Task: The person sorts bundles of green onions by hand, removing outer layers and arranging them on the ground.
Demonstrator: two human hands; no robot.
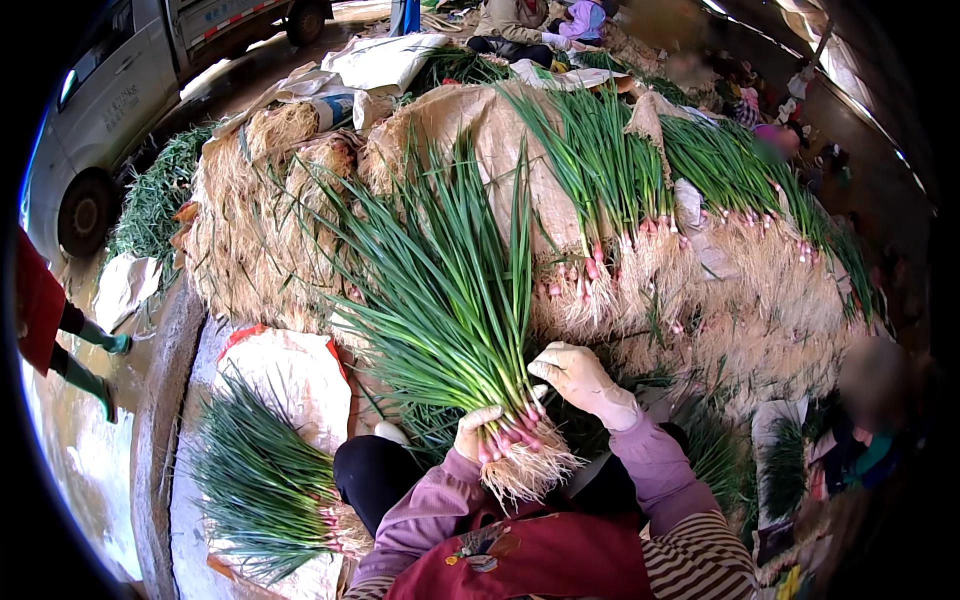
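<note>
A large bunch of spring onions [455, 310] with long green leaves, pinkish bulbs and pale stringy roots stands tilted over my lap, its tops pointing up and away to the left. My left hand [478, 430], in a pale glove, wraps round the lower stalks just above the bulbs. On the other side, my gloved right hand [580, 377] has its thumb and fingers pinched together at the bunch's right edge, on the stalks there. Exactly how many stalks those fingers hold is hidden. The root ends hang below my left hand.
A second pile of spring onions [265, 480] lies at the left on a white sack [300, 375]. Ahead, more spring onions [610, 170] rest on a root-covered mound [255, 235]. A vehicle [110, 110] stands far left; a person in green boots [95, 385] is nearer. Other people sit beyond.
</note>
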